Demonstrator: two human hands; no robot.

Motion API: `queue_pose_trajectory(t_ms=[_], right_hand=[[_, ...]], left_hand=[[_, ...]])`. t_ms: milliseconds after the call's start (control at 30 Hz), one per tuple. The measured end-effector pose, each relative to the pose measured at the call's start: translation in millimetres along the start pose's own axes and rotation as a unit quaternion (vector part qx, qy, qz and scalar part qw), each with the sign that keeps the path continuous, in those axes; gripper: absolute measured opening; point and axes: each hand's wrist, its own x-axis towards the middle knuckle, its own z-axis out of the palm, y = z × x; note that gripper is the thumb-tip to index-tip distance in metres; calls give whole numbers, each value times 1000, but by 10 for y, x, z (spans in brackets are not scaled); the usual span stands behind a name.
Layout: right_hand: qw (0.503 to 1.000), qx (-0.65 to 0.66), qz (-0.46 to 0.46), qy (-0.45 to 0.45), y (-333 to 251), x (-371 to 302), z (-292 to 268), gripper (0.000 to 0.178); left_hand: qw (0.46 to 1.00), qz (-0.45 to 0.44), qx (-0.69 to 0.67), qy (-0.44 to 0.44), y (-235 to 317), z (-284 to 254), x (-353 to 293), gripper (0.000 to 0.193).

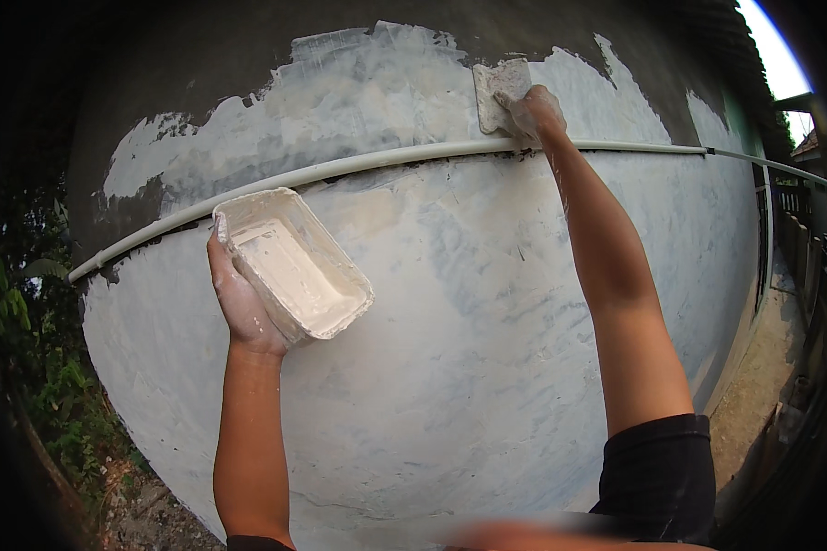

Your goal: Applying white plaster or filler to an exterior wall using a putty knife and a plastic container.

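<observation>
My left hand grips a rectangular plastic tub from its left side, fingers wrapped beneath and behind it. White wall putty coats the tub's bottom and sides, and the tub tilts toward me. My right hand, smeared with white, is closed around a putty-caked flat scraper. That blade lies against the wall just above a white pipe; its handle is hidden in my fingers. Fresh white putty covers the wall around it, ending in a ragged edge against bare dark grey above.
Across the wall's upper part the pipe runs sideways and stands slightly proud. Green plants grow at the left end. On the right are a narrow dirt path and a roof edge overhead. Something brownish and blurred crosses the bottom edge.
</observation>
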Motion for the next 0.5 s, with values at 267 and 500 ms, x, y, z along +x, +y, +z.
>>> queue_pose_trajectory(t_ms=[267, 500], right_hand=[[978, -26, -155, 138, -838, -47, -3, 31], [947, 99, -305, 33, -2241, -949, 598, 29]], left_hand=[[1000, -10, 3, 1, 116, -120, 70, 59], [999, -25, 16, 25, -75, 161, 5, 61]])
